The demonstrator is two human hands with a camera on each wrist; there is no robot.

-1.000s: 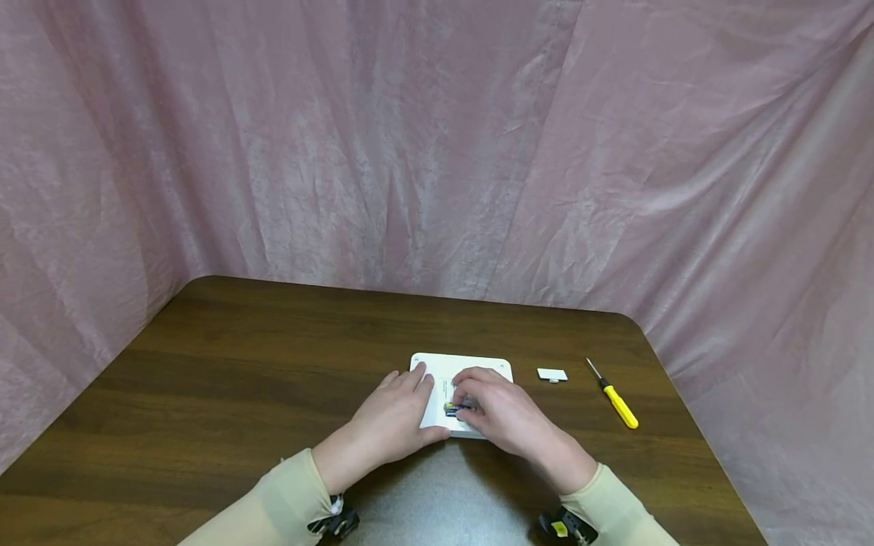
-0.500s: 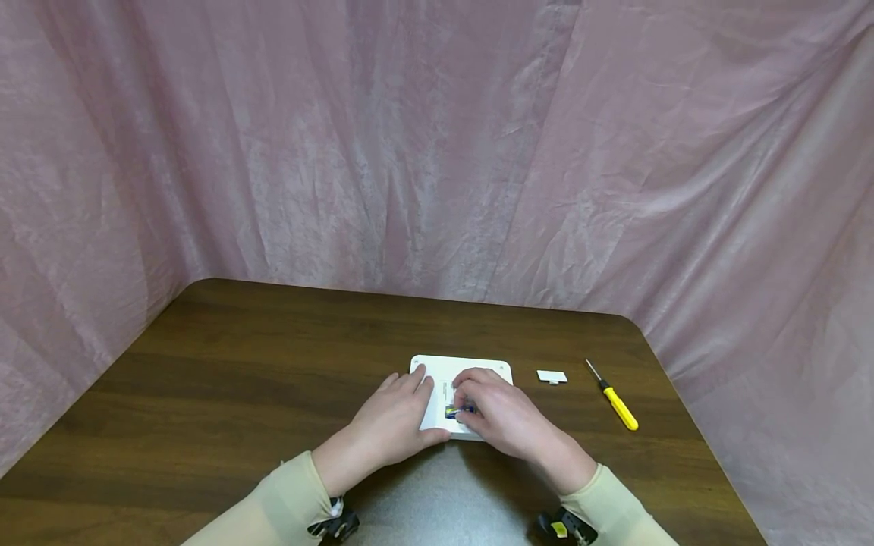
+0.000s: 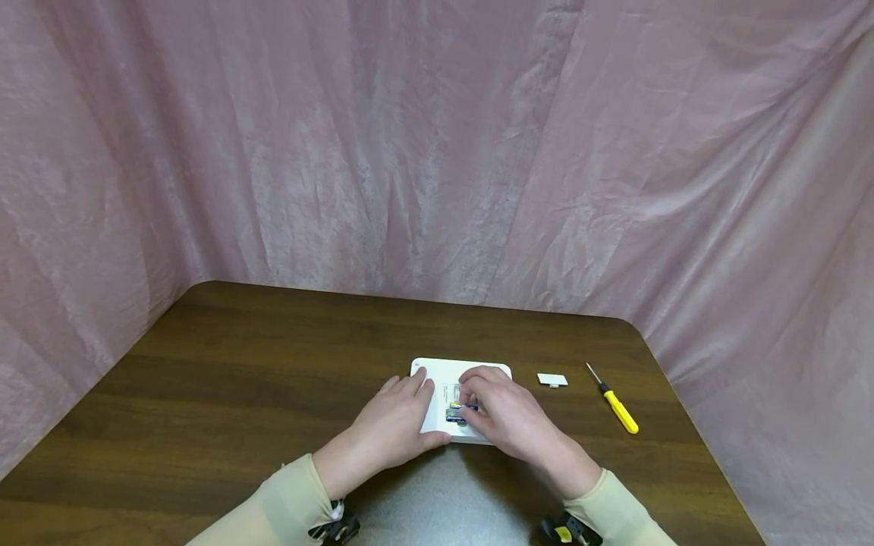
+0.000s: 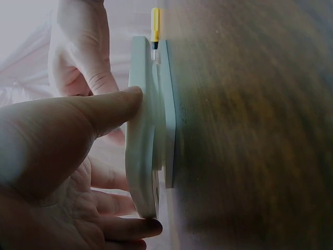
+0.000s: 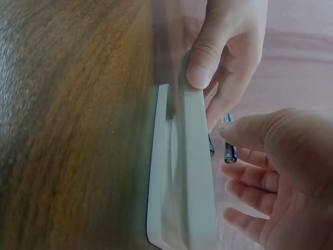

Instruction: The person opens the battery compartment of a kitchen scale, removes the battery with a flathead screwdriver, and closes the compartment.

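A flat white device [image 3: 437, 369], two layers thick, lies on the table with its battery compartment facing up. My left hand [image 3: 394, 419] rests on its left side, fingers extended and spread, thumb against the near edge. My right hand [image 3: 508, 415] is over the compartment. In the right wrist view its thumb and fingers pinch a blue battery [image 5: 230, 151], raised above the device's face. Another battery [image 5: 211, 146] shows lower, at the compartment, partly hidden behind the device's edge. The right fingers cover part of the compartment in the head view.
Right of the device lies a small white battery cover [image 3: 551, 379] with a tab. Beyond it is a screwdriver [image 3: 618, 410] with a yellow handle. The brown wooden table [image 3: 239, 379] has pink curtains [image 3: 410, 152] behind and beside it.
The right fingers have drawn slightly to the right, and more of the compartment and its batteries shows. The left hand keeps its place on the device.
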